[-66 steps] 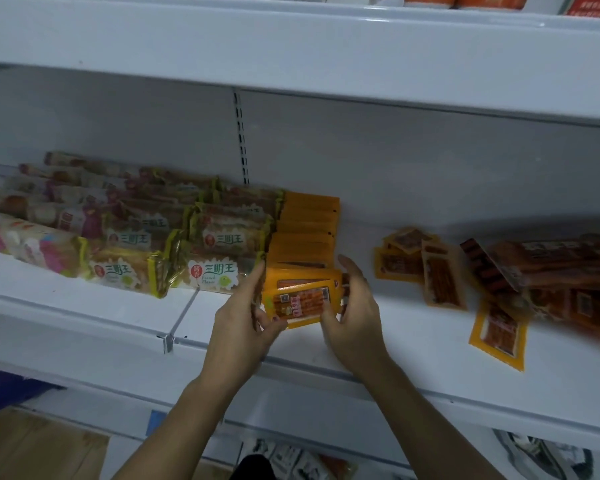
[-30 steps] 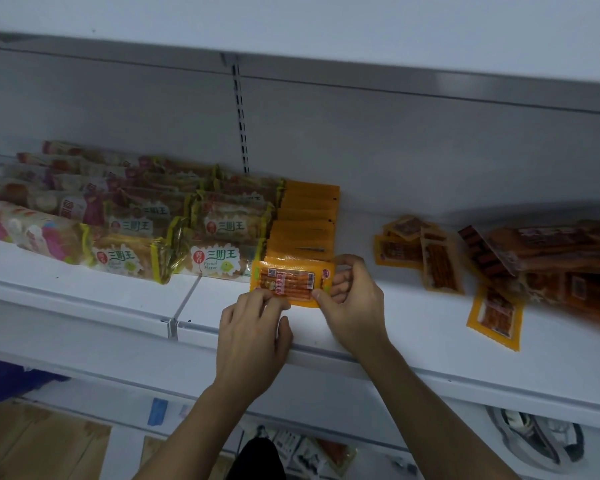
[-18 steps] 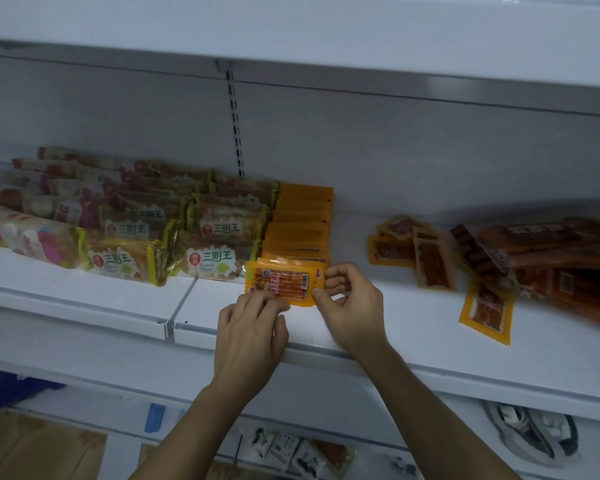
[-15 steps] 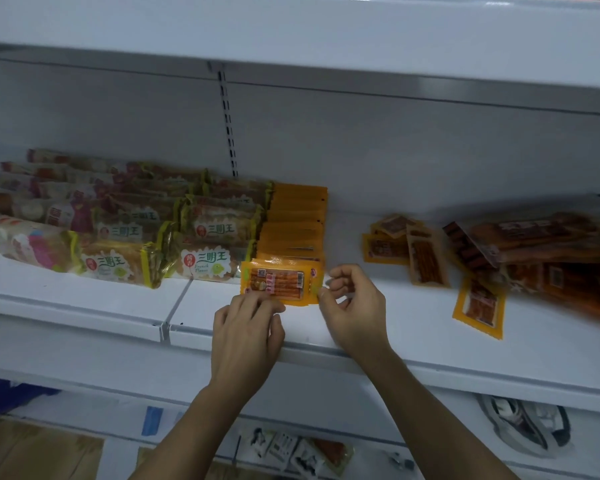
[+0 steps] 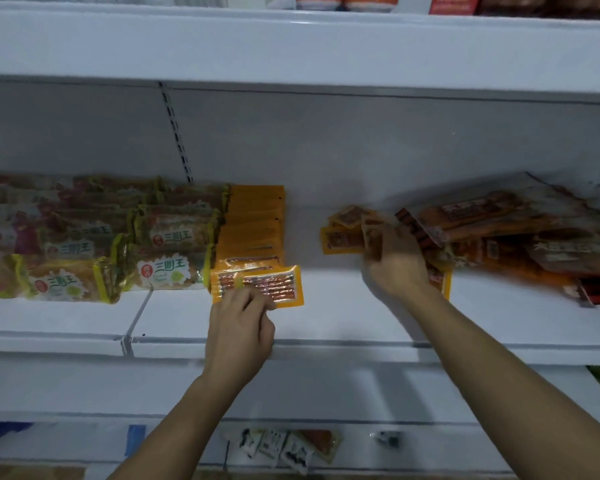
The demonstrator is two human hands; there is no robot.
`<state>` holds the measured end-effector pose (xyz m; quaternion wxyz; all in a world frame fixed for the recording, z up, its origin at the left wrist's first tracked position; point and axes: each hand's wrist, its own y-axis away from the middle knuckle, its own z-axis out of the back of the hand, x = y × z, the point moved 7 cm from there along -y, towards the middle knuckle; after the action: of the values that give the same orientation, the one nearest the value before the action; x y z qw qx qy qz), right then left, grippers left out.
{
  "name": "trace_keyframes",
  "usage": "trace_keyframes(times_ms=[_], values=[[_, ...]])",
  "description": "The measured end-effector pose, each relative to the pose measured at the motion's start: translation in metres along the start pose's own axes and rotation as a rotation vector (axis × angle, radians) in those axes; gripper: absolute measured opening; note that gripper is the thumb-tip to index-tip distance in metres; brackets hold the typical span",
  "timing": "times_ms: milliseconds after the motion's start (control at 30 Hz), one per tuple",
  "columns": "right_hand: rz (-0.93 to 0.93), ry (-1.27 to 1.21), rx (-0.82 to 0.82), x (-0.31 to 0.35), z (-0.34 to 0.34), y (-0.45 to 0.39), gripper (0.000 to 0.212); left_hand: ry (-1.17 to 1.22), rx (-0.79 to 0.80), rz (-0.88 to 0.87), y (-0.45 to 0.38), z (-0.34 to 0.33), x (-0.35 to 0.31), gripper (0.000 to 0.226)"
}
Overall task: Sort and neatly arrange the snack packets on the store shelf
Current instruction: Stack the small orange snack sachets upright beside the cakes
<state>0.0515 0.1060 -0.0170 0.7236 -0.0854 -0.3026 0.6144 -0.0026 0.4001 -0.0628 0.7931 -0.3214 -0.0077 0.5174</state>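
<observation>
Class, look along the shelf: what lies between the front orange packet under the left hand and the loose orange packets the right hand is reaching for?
In the head view, only bare white shelf separates the front orange packet from the loose orange packets.

White store shelf [image 5: 326, 317] — sandwich-bread packets [image 5: 167, 237] left, orange packet row [image 5: 253, 230] beside them, loose snack packets [image 5: 499, 237] right

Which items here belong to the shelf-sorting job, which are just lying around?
In the job:
- front orange packet, left hand resting on it
- orange packet row behind it
- loose orange packets, right hand reaching among them
- brown packet heap
- sandwich packs, already lined up

Bystanders:
- goods on the upper shelf
- packets on the lower shelf
</observation>
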Motion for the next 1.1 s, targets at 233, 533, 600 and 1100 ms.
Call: trace_keyframes(times_ms=[233, 533, 600, 1100], values=[[0.034, 0.16, 0.028, -0.001, -0.023, -0.002, 0.033, -0.065, -0.128, 0.218, 0.009, 0.016, 0.007, 0.022], [-0.055, -0.096, 0.109, 0.007, -0.021, -0.008, 0.038, -0.018, -0.232, 0.243, 0.004, 0.018, -0.011, 0.021], [-0.061, -0.149, 0.064, 0.005, -0.014, -0.007, 0.027, 0.001, -0.23, 0.168, -0.007, 0.014, -0.031, 0.02], [0.128, -0.541, -0.017, 0.02, 0.018, 0.039, 0.009, 1.533, 0.18, 0.907, -0.096, -0.093, -0.12, 0.046]])
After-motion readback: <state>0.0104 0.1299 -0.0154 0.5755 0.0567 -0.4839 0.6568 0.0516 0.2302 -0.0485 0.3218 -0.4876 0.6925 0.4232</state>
